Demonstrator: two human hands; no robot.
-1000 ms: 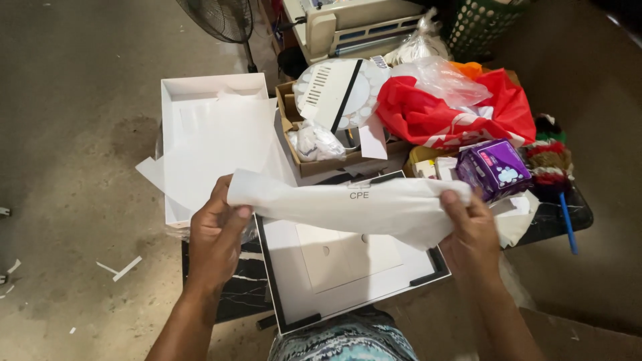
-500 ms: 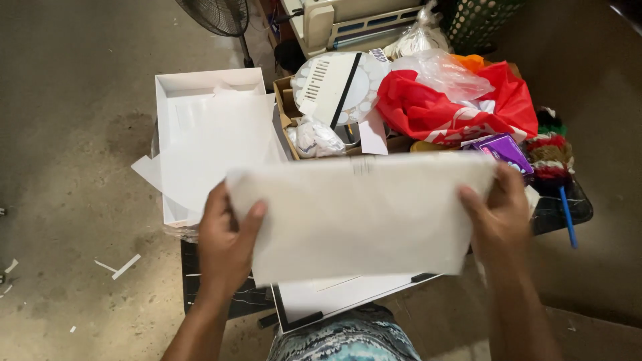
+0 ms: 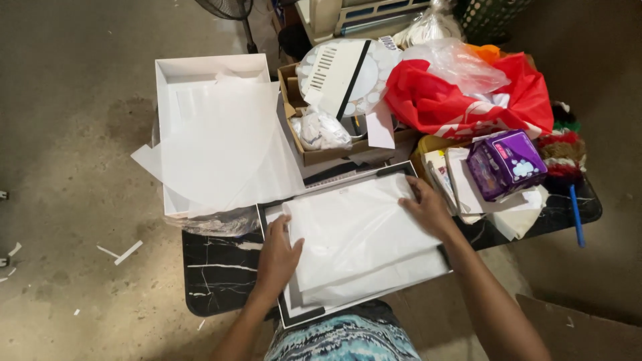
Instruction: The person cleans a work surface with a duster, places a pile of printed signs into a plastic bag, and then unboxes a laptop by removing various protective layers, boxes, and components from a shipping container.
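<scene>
White tissue paper (image 3: 361,230) lies in the flat box (image 3: 294,314) on the black bench (image 3: 221,274). Left hand (image 3: 277,257) and right hand (image 3: 428,208) press it flat, fingers spread. Smoothing looks underway; next needs gentle tucking.

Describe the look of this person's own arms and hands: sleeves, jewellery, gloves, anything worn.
Both forearms are bare to the frame edge, with no sleeves in view. The left hand and right hand wear no gloves; no rings, watch or bracelet can be seen. Below them shows a blue-and-white patterned garment.
</scene>
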